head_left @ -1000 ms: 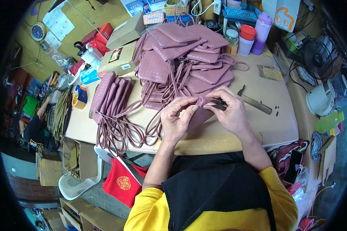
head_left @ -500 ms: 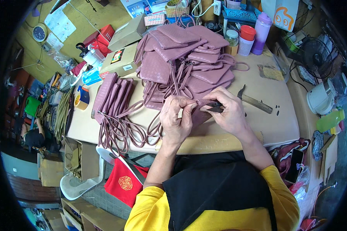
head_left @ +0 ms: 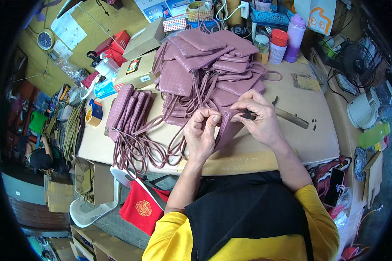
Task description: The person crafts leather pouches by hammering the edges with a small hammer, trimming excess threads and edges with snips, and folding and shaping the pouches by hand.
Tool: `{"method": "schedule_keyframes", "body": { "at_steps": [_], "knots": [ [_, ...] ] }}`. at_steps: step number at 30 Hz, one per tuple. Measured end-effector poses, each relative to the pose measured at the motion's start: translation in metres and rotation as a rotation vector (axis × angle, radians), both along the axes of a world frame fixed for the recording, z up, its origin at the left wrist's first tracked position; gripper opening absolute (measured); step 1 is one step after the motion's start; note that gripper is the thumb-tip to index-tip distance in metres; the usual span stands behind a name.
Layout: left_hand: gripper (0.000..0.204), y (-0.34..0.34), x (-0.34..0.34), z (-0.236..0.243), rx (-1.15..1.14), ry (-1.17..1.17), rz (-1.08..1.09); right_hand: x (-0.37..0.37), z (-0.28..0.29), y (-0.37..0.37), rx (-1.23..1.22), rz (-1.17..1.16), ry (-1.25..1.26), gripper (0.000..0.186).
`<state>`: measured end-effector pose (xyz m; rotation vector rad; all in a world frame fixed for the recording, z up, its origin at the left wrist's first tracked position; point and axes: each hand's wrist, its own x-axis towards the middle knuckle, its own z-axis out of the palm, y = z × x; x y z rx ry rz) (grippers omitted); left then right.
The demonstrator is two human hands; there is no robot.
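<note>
In front of me hangs a mauve woven-pattern pouch, its top corner raised above the table edge. My left hand pinches that corner between thumb and fingertips. My right hand is closed around small dark snips, mostly covered by the fingers. Its thumb and forefinger meet close to the pouch's upper edge. Beyond my hands rises a big heap of similar mauve pouches with wrist straps. Several more pouches stand in a row at the left, their looped straps trailing toward me.
A hammer lies right of my right hand, with small dark bits near it. Cardboard boxes, a glass jar, a red cup and a purple bottle line the back. A fan stands at right.
My right hand has risen slightly, and the snips have drawn back from the pouch's corner into the fingers. More of the pouch's side shows between my hands.
</note>
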<state>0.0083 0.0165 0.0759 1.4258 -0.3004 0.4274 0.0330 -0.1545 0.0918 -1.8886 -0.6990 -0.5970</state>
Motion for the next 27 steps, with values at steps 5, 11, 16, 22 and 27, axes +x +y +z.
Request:
{"method": "schedule_keyframes", "body": {
  "at_steps": [5, 11, 16, 22, 27],
  "knots": [
    [0.008, 0.002, 0.001, -0.001, 0.124, -0.058, 0.111, -0.006, 0.020, 0.003, -0.128, -0.145, -0.166, 0.031],
    [0.020, -0.003, 0.002, 0.000, -0.157, 0.174, -0.152, 0.002, 0.007, -0.001, -0.220, -0.166, -0.232, 0.029],
    [0.021, -0.003, 0.008, -0.009, -0.357, 0.269, -0.236, -0.008, 0.024, 0.001, -0.260, -0.154, -0.116, 0.033],
    [0.024, -0.011, 0.008, -0.008, -0.373, 0.258, -0.261, -0.033, 0.039, -0.001, -0.387, -0.326, -0.204, 0.032],
    [0.023, -0.018, 0.005, -0.007, -0.365, 0.239, -0.264, -0.045, 0.045, 0.004, -0.519, -0.364, -0.312, 0.031]
  ]
}}
